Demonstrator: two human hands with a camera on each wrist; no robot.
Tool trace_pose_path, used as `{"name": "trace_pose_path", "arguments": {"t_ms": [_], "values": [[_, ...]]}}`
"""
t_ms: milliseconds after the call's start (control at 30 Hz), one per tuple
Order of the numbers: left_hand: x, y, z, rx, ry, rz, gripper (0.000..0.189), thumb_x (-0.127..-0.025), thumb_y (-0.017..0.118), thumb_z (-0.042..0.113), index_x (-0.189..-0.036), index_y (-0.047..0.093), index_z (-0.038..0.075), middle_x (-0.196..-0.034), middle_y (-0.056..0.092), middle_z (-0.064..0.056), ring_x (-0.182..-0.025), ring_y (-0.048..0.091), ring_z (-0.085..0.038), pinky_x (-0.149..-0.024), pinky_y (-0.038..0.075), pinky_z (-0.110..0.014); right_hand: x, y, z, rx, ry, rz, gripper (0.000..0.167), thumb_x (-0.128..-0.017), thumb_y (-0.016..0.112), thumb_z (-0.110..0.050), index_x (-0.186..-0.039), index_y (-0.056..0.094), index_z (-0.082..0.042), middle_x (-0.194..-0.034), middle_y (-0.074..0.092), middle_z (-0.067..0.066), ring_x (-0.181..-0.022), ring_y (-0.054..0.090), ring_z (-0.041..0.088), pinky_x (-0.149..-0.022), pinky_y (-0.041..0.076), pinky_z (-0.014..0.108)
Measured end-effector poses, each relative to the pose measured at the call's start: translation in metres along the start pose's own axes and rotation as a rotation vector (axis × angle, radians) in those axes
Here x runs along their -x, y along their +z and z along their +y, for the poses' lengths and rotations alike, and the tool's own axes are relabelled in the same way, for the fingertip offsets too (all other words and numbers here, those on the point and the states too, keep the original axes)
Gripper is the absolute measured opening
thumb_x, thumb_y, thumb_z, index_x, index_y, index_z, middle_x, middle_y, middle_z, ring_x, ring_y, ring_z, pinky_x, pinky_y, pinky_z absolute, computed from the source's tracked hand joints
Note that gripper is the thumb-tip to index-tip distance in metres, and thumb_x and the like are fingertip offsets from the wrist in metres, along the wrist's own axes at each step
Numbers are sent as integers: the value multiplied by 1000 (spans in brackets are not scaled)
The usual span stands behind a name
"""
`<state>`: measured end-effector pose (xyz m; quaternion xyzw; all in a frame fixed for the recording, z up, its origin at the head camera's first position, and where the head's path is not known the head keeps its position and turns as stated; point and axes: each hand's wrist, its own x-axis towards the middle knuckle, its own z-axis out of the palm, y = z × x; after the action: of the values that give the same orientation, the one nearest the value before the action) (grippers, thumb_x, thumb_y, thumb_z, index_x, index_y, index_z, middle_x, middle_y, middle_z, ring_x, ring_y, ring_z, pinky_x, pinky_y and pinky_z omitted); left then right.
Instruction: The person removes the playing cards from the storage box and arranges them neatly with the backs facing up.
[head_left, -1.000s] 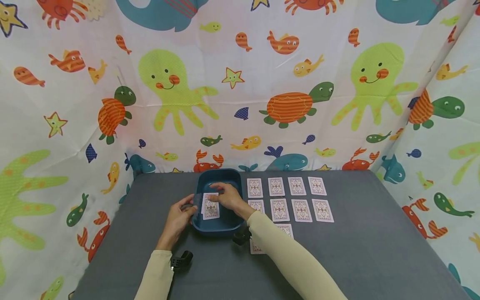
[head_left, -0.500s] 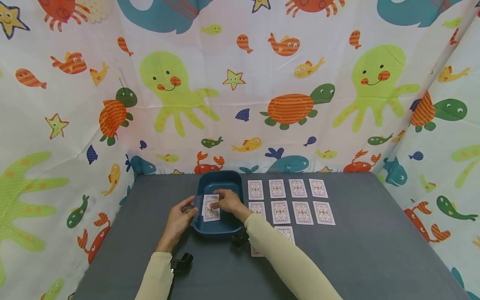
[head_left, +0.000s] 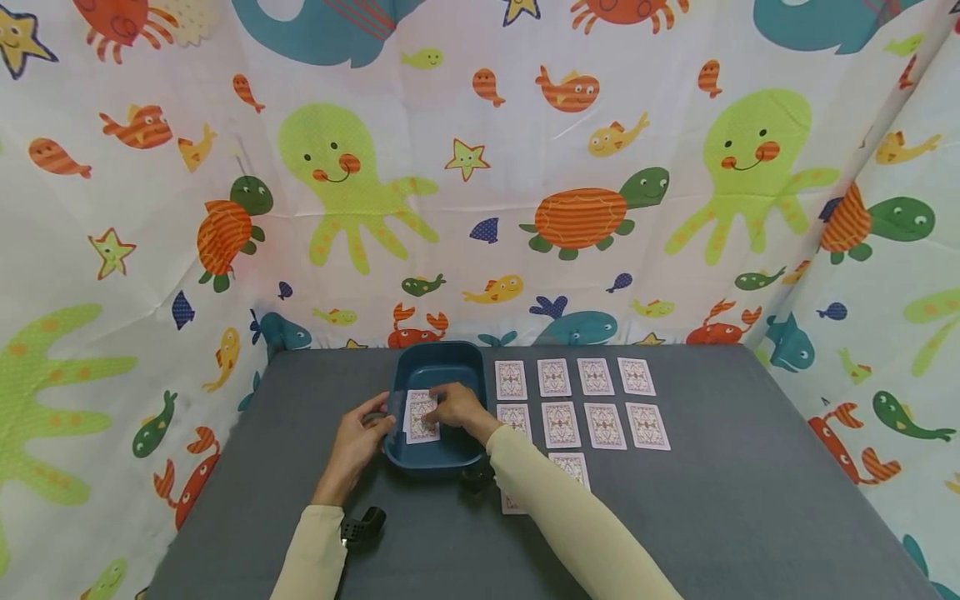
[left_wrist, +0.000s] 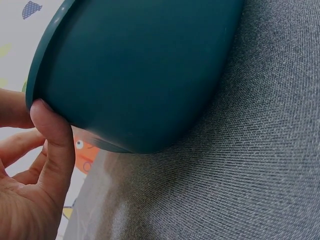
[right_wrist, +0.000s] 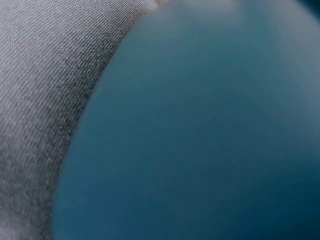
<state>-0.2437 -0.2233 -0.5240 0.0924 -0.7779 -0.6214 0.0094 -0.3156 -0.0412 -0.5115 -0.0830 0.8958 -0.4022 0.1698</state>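
Observation:
A dark teal-blue plastic tub (head_left: 437, 463) stands on the table. In it, toward the left, lie overlapping playing cards (head_left: 421, 433), backs up. My left hand (head_left: 355, 442) pinches the tub's left rim; the left wrist view shows the thumb against the outer wall of the tub (left_wrist: 140, 75) and fingers over the rim. My right hand (head_left: 461, 410) reaches into the tub from the right, its thumb on the top card's face near the right edge and a fingertip by the upper right corner. I cannot tell whether it pinches the card. Only the tub's blue wall (right_wrist: 190, 125) fills the right wrist view.
Right of the tub, several playing cards (head_left: 561, 425) lie face down in rows on the grey cloth (head_left: 720, 492). My right sleeve (head_left: 570, 517) partly covers the nearest ones. A patterned curtain (head_left: 465, 233) rises behind the table and at both sides.
My right hand has moved slightly down over the cards in the tub, its thumb sliding from the top toward the right edge. My left hand stays at the rim.

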Motion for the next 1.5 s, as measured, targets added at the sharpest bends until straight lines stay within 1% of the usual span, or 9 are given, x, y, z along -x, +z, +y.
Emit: {"name": "trace_pose_path", "arguments": {"t_ms": [133, 267, 367, 567, 700, 867, 1133, 1367, 1500], "values": [[0, -1, -1, 5, 6, -1, 49, -93, 62, 7, -141, 52, 11, -126, 49, -15, -89, 57, -20, -56, 48, -26, 1, 1, -1, 23, 14, 2, 53, -79, 81, -21, -128, 66, -10, -125, 65, 14, -107, 58, 27, -101, 46, 46], [0, -2, -1, 11, 27, 7, 50, -92, 63, 6, -141, 52, 8, -125, 50, -17, -84, 58, -12, -54, 46, -25, 3, 0, -3, 7, -3, 19, 51, -74, 85, -19, -121, 69, -9, -113, 68, 13, -94, 59, 24, -90, 51, 42], [-1, -3, -2, 15, 42, 10, 50, -92, 63, 5, -141, 52, 7, -124, 50, -17, -83, 58, -8, -55, 46, -26, 3, 0, -3, 14, -22, 35, 51, -71, 88, -18, -118, 71, -9, -106, 69, 13, -90, 59, 24, -85, 52, 40], [-1, 0, -2, 16, 32, 4, 50, -92, 63, 5, -141, 53, 8, -124, 51, -16, -85, 58, -12, -55, 47, -26, -1, 3, 1, 101, -35, 56, 58, -64, 91, -17, -117, 69, -11, -117, 67, 12, -103, 57, 26, -96, 49, 41], [-2, 1, -2, 16, 30, 10, 50, -92, 63, 6, -141, 52, 8, -125, 51, -17, -88, 58, -16, -56, 47, -25, -1, 4, 2, 116, -53, 64, 60, -61, 92, -13, -115, 68, -8, -120, 65, 13, -102, 56, 25, -97, 48, 41], [-1, 0, -2, 14, 26, 10, 50, -92, 63, 5, -141, 52, 8, -125, 50, -17, -88, 58, -17, -56, 47, -25, 1, 4, 2, 125, -80, 62, 56, -60, 92, -10, -111, 67, -5, -114, 65, 14, -97, 55, 25, -94, 49, 41], [-1, -1, -3, 22, 30, 9, 50, -92, 63, 4, -140, 53, 8, -123, 50, -16, -86, 58, -13, -55, 47, -25, 1, 6, 3, 154, -104, 53, 55, -60, 92, -10, -108, 63, -7, -105, 60, 11, -94, 52, 24, -91, 47, 40], [-1, -2, -4, 12, 22, 11, 50, -92, 63, 7, -141, 52, 8, -124, 51, -16, -87, 59, -12, -56, 47, -26, 2, 5, 3, 37, -75, 32, 48, -67, 88, -6, -104, 58, -8, -88, 54, 5, -80, 51, 20, -69, 43, 30], [-2, -2, -3, 14, 17, 8, 50, -92, 63, 8, -141, 52, 8, -123, 51, -15, -86, 59, -11, -56, 48, -26, -1, 4, 3, -10, -90, 43, 41, -73, 84, -6, -104, 58, -9, -84, 51, 3, -76, 50, 18, -64, 39, 27]]}}
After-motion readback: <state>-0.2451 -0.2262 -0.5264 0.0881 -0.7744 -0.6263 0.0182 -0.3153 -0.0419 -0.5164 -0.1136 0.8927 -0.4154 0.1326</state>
